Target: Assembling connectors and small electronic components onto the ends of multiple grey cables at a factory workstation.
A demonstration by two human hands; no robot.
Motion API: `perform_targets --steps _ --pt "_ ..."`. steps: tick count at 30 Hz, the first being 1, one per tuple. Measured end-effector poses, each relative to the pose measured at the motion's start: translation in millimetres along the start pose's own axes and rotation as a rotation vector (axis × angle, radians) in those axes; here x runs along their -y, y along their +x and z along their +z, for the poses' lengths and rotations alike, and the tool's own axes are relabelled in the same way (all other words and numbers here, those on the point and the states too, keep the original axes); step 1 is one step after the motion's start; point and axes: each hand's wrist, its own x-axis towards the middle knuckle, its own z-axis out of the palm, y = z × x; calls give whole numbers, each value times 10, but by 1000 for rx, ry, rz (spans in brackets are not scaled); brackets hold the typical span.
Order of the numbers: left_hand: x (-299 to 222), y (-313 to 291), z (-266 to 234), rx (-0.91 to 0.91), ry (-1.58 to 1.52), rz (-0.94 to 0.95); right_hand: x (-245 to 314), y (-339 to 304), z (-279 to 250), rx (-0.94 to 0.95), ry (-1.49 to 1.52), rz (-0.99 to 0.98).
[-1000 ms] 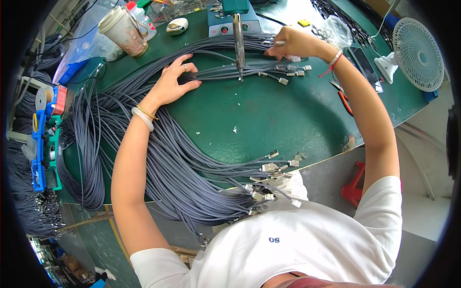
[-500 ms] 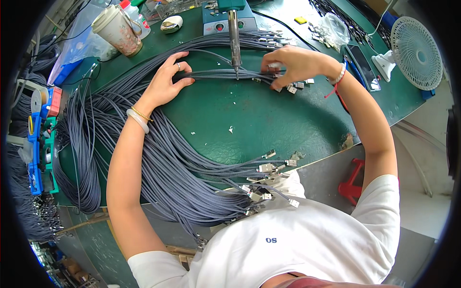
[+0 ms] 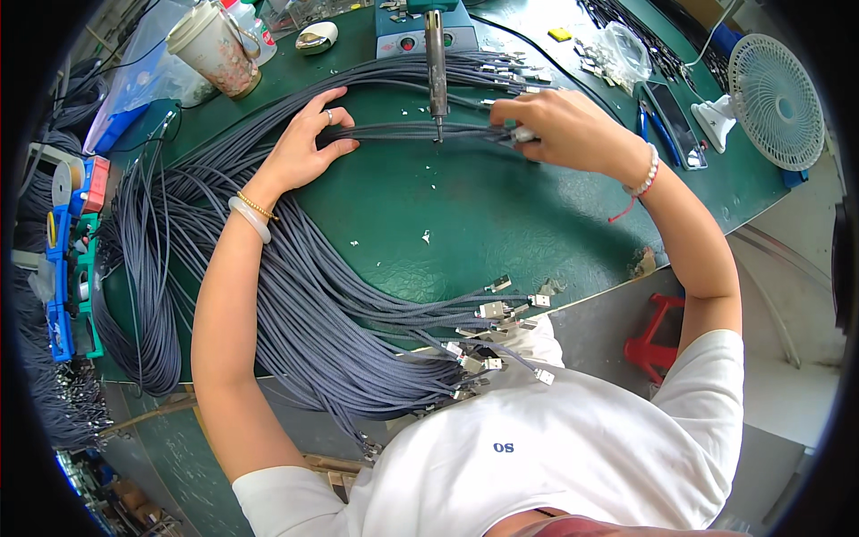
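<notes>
My left hand (image 3: 304, 148) curves loosely around a thin bunch of grey braided cables (image 3: 403, 132), its thumb and fingers on either side. At the other end of that bunch, my right hand (image 3: 577, 130) has its fingers closed on the cable ends; the plugs there are mostly hidden behind the fingers. Between my hands a soldering iron (image 3: 437, 80) points straight down, its tip at the bunch. More grey cables (image 3: 358, 358) fan out under my left forearm, with metal USB plugs (image 3: 492, 311) near my shirt. Another row of cables (image 3: 394, 72) lies beyond my hands.
A blue control box (image 3: 425, 38) stands behind the iron. At the right are a white fan (image 3: 777, 103), a phone (image 3: 676, 125) and pliers (image 3: 660, 130). A lidded cup (image 3: 219, 54) and a white mouse (image 3: 317, 37) stand back left. A red stool (image 3: 651, 340) is below the table edge.
My right hand has shifted slightly right and its fingers have closed over plugs that showed before. The left hand stays around the cables, slightly further left.
</notes>
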Motion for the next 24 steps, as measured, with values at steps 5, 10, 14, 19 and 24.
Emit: perform_targets --steps 5,10,14,19,24 --pt "9 2 -32 7 2 4 70 -33 -46 217 364 32" --pt "-199 -40 -113 46 -30 8 -72 -69 234 -123 352 125" --pt "-400 -92 -176 92 -30 45 -136 -195 283 -208 407 158" --pt "-1021 -213 -263 329 -63 -160 -355 -364 319 -225 583 213" --pt "-1745 -239 -174 424 -86 229 -355 -478 310 -222 564 223"
